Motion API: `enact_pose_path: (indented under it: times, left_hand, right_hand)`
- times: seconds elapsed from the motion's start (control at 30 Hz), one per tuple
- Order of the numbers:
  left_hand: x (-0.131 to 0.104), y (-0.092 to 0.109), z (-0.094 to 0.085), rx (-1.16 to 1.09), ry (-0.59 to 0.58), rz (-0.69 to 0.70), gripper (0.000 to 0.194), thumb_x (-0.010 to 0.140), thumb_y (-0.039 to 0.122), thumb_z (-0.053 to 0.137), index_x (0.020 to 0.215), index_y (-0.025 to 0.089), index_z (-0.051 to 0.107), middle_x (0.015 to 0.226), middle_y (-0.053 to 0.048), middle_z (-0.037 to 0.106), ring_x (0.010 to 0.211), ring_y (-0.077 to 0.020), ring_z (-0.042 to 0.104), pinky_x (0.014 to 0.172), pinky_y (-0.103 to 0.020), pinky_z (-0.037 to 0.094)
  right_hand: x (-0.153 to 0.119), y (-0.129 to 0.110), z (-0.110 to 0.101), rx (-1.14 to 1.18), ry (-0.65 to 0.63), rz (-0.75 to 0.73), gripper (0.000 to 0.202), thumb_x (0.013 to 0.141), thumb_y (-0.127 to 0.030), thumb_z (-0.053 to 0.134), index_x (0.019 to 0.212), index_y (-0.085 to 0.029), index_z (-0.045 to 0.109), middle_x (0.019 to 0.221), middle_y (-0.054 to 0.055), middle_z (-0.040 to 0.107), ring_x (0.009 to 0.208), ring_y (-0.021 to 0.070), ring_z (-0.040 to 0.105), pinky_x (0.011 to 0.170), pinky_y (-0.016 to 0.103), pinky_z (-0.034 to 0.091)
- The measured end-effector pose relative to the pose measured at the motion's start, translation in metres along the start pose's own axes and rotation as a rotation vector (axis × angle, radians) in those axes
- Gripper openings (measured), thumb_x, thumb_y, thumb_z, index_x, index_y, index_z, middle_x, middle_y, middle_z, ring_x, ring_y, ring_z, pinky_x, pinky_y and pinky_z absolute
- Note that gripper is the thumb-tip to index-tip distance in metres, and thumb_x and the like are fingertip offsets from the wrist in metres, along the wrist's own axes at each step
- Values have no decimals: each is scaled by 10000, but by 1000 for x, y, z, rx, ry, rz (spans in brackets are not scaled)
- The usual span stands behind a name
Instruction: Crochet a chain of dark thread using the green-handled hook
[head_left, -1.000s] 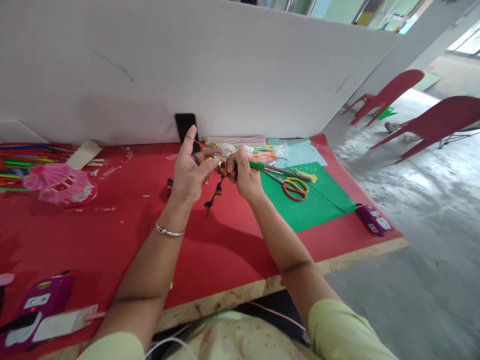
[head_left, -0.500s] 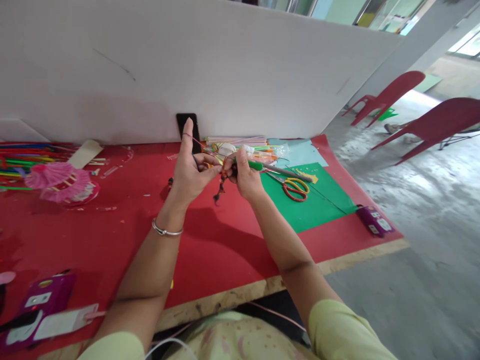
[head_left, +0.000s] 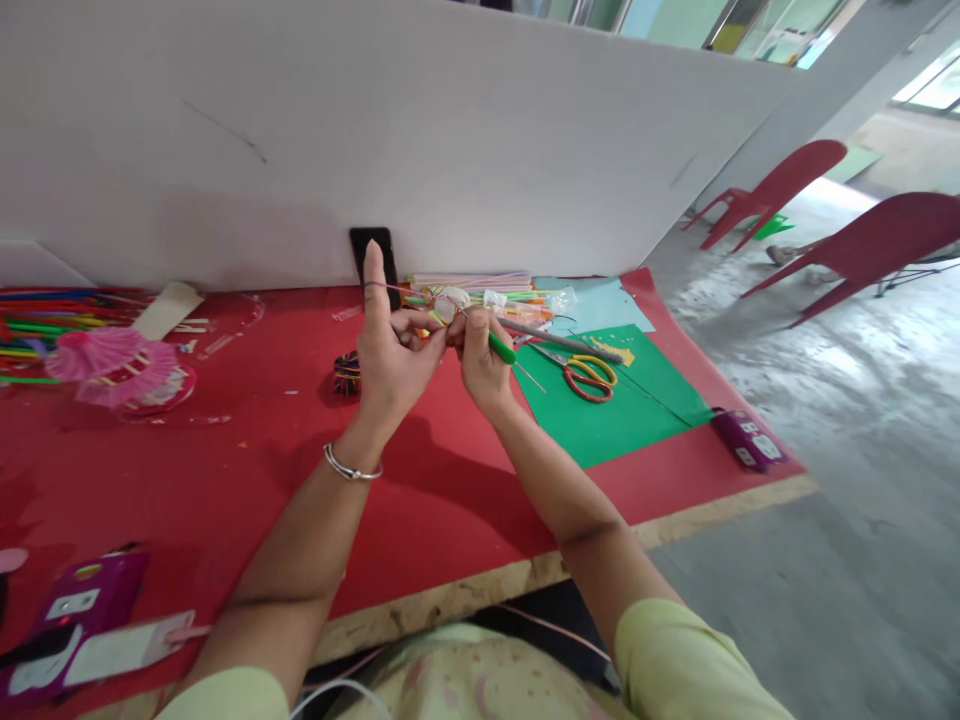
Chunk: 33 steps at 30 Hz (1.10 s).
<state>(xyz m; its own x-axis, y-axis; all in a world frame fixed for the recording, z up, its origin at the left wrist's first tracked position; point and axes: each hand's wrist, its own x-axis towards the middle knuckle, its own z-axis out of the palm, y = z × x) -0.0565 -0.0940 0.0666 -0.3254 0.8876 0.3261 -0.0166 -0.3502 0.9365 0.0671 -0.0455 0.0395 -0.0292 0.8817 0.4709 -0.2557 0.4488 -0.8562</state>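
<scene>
My left hand (head_left: 396,355) is raised over the red sheet, its index finger stretched up with a thin pink thread (head_left: 394,288) looped round it. Its thumb and other fingers pinch a small piece of work, mostly hidden between the fingertips. Held in my right hand (head_left: 482,365) is a tool with a green handle (head_left: 502,349), its thin tip meeting the thread beside my left fingertips. A thin needle-like rod sticks out below the handle. A small dark multicoloured bundle (head_left: 347,373) lies left of my left wrist.
Scissors (head_left: 591,380) lie on a green sheet (head_left: 607,435) at the right. A black phone (head_left: 384,262) leans at the white board (head_left: 450,150). Pink paper craft (head_left: 124,368) and coloured sticks (head_left: 45,330) lie left. Purple boxes (head_left: 748,440) sit at both sides.
My left hand has shifted slightly right, uncovering the dark bundle. My right hand has turned, so the green handle now slants downward. The dark orange strand that hung below the fingers is out of sight.
</scene>
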Motion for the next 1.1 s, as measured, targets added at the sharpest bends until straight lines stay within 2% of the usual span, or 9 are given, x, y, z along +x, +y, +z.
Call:
enact_pose_path:
  times: [0.1,0.2,0.3,0.4,0.47,0.57,0.63,0.83,1.1]
  left_hand:
    - [8,1,-5,-186,-136,-155,1420,754,169,965,1861,321,89,866,10,802,550,-104,597,519,-207,407]
    - [16,6,-19,-286,-295,-322,1490,691,151,983,1864,294,77,785,36,771,458,-70,509,449,-189,276]
    - [19,11,-29,-292,-415,-395,1460,687,118,962,1865,275,113,741,58,737,446,-54,477,454,-181,243]
    - [19,12,-34,-274,-498,-410,1405,697,99,937,1862,248,165,678,86,678,458,-52,471,478,-176,268]
    - [20,9,-37,-254,-518,-401,1380,696,104,937,1857,227,201,683,74,682,488,-62,504,497,-177,297]
    - [22,5,-40,-215,-524,-380,1332,689,120,949,1838,222,284,744,39,729,544,-77,566,535,-183,353]
    - [22,5,-41,-175,-521,-366,1296,684,128,954,1821,207,336,767,24,750,578,-89,605,565,-190,395]
    - [19,12,-39,-71,-508,-343,1222,687,146,946,1783,153,407,769,7,784,587,-102,629,604,-210,449]
    - [21,10,-41,-45,-492,-334,1136,698,150,934,1739,196,480,783,22,797,579,-84,602,601,-203,437]
  right_hand:
    - [2,-1,5,209,-24,209,825,872,-1035,506,686,-232,538,648,-30,439,551,103,402,482,225,358]
    - [11,-5,1,384,-182,513,846,908,-1021,487,614,-229,444,591,-49,366,479,81,311,398,203,230]
    - [17,-5,-9,448,-323,686,854,970,-932,549,533,-220,372,533,-48,349,441,69,302,369,190,214]
    - [20,0,-21,441,-492,662,822,1014,-793,602,468,-217,387,479,-32,375,417,72,338,371,190,284]
    - [22,2,-29,386,-624,594,769,979,-749,645,455,-218,457,455,-17,416,415,85,395,368,195,312]
    - [26,0,-41,230,-779,542,697,927,-753,681,513,-197,608,498,24,563,439,111,516,364,206,364]
    - [28,-5,-48,148,-824,530,651,935,-729,688,593,-176,698,580,51,673,450,122,578,381,221,429]
    - [26,-22,-59,-8,-738,507,508,986,-601,694,749,-164,794,740,87,818,491,165,700,442,261,555]
    - [22,-42,-50,-50,-637,441,552,923,-683,782,741,-162,776,733,70,815,566,185,773,526,269,655]
